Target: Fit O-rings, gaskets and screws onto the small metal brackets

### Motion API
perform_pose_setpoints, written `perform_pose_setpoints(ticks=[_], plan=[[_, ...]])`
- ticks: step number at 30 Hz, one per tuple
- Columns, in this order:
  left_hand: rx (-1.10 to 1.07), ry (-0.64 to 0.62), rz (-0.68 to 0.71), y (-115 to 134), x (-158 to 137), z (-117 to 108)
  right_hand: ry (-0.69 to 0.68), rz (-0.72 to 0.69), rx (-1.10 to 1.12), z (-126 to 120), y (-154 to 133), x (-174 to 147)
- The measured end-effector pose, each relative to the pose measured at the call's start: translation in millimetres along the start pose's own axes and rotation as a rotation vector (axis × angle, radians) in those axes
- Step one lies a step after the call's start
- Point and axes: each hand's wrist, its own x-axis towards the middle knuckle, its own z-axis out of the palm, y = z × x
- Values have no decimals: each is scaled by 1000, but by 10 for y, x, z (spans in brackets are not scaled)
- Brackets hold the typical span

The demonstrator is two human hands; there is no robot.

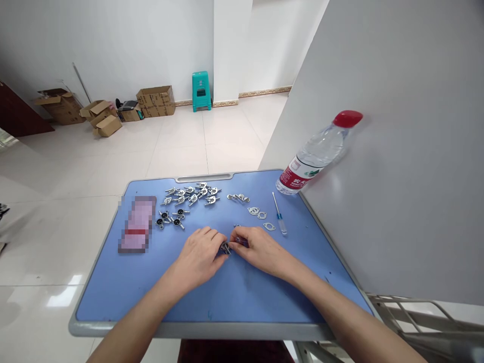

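Metal fitting (226,247) pinched between both hands (201,253)

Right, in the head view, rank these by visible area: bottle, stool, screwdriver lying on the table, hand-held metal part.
1. Bottle
2. Stool
3. Screwdriver
4. Metal part, partly hidden

The stool stands farthest away.

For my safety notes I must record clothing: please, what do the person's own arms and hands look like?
The left hand and right hand wear no gloves. The left arm and right arm show no sleeves within view. No watch or bracelet is visible at either wrist.
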Motion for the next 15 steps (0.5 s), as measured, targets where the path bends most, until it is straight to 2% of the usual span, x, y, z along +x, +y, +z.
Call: perform_pose_setpoints(ticks=[9, 15], plan=[[64, 45, 17, 22, 10, 72, 8, 12, -100, -45, 21, -19], [91, 57, 22, 8, 10, 94, -63, 46, -211, -115, 12, -51]])
